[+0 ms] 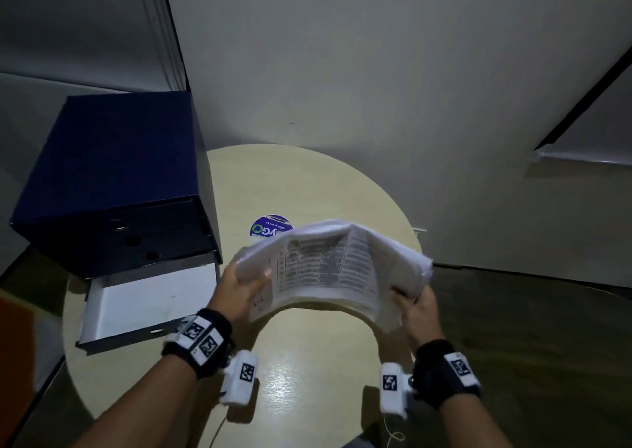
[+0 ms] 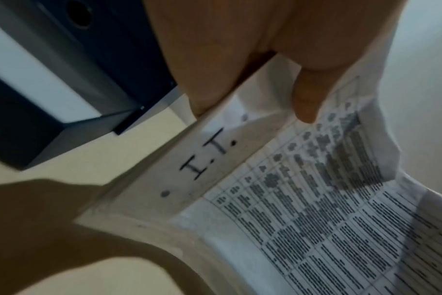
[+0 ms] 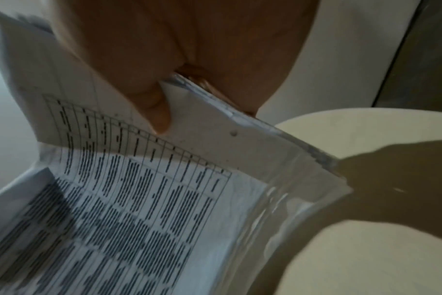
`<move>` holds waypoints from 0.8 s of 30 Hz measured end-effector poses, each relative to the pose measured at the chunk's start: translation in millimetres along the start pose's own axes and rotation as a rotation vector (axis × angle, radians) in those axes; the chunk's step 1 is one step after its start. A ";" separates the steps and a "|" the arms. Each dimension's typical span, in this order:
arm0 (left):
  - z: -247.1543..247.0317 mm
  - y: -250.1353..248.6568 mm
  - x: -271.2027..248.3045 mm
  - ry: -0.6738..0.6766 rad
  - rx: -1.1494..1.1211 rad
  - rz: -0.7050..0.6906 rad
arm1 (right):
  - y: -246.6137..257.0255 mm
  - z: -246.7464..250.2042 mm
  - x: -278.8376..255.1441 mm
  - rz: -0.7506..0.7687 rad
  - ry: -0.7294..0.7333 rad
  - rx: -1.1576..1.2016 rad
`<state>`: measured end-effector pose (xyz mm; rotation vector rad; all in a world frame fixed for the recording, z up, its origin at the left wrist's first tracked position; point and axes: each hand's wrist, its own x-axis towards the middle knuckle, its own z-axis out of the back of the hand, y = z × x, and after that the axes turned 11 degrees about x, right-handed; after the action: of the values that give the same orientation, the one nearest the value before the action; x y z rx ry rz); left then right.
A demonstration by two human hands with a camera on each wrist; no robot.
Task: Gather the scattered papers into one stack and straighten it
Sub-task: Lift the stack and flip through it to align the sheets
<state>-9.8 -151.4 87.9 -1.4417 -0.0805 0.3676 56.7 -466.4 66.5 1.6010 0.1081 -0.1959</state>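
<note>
A round, pale counter (image 1: 307,396) is seen from above, set against a light wall. On its left side a large dark blue box (image 1: 113,174) stands, and below it an open tray with a white inside (image 1: 147,304) projects over the counter's edge. Near the counter's far side a small round blue and white sticker (image 1: 265,230) is partly covered by the papers. The stack of papers (image 1: 328,270) is held above the middle of the counter, clear of its surface, and is bowed upward into an arch so that its shadow falls on the counter beneath. A printed table of dark rows is shown on the top sheet, and the letters "I.T." are written on the margin near the left edge, as seen from the left wrist. The left edge of the stack is gripped by the left hand (image 1: 239,288), with the thumb laid on top and the fingers curled beneath. The right edge is gripped in the same way by the right hand (image 1: 415,305), its thumb pressed onto a blank margin with a punched hole. Sheet edges at the right side are seen slightly fanned and uneven. Dark bands with printed square markers are worn on both wrists.
</note>
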 end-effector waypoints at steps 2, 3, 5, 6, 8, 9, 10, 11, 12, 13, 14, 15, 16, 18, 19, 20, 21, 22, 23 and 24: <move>-11.6 8.9 -3.4 -0.012 -0.052 0.098 | -14.0 -2.7 -7.4 -0.025 -0.017 -0.032; -16.0 11.5 -4.2 -0.015 -0.047 0.127 | -18.3 -4.8 -10.4 -0.044 -0.038 -0.025; -18.2 18.0 -1.3 -0.033 0.029 0.139 | -23.8 -6.1 -13.8 -0.046 -0.097 -0.015; -17.4 21.3 0.1 -0.039 0.045 0.156 | -25.3 -5.4 -14.0 -0.041 -0.123 -0.021; -15.8 30.2 3.2 -0.070 0.060 0.180 | -23.5 -2.3 -16.2 -0.056 -0.147 -0.012; -16.7 28.0 1.0 -0.101 0.061 0.190 | -23.4 1.2 -17.3 -0.060 -0.152 -0.005; -16.4 29.6 -0.4 -0.114 0.058 0.188 | -21.2 3.6 -19.5 -0.057 -0.144 0.004; -15.1 29.0 -2.3 -0.112 0.056 0.173 | -21.0 5.9 -20.7 -0.063 -0.135 0.009; -14.4 27.2 -4.3 -0.098 0.054 0.146 | -20.9 7.6 -22.1 -0.072 -0.125 0.014; -12.7 25.4 -6.6 -0.074 0.037 0.108 | -19.4 8.7 -24.1 -0.075 -0.113 0.019; -10.8 21.1 -8.6 -0.052 0.009 0.051 | -16.3 9.6 -25.3 -0.055 -0.099 0.034; -9.9 14.1 -9.8 -0.038 -0.010 -0.012 | -12.0 10.0 -24.4 -0.020 -0.088 0.055; -9.7 7.1 -9.4 -0.042 -0.028 -0.070 | -6.0 9.1 -23.3 0.027 -0.081 0.069; -12.7 -7.4 -6.7 -0.068 -0.093 -0.145 | 7.5 4.3 -20.9 0.128 -0.100 0.071; -14.4 -11.5 -3.7 -0.085 -0.115 -0.155 | 13.1 1.1 -19.7 0.170 -0.135 0.078; -16.1 -15.1 -0.7 -0.107 -0.120 -0.149 | 17.0 -2.0 -18.9 0.194 -0.174 0.079; -16.9 -15.0 3.4 -0.130 -0.087 -0.132 | 18.6 -5.1 -18.1 0.202 -0.210 0.071; -18.0 -13.8 6.6 -0.157 -0.033 -0.116 | 19.5 -8.1 -17.6 0.199 -0.240 0.063; -18.2 -10.3 8.7 -0.183 0.015 -0.102 | 19.1 -10.3 -17.4 0.191 -0.268 0.056; -18.6 -8.4 9.1 -0.204 0.033 -0.089 | 17.4 -11.1 -16.8 0.190 -0.292 0.047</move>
<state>5.5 -167.2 92.0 -1.3603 -0.3013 0.4406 44.2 -455.2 87.1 1.6014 -0.2750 -0.2825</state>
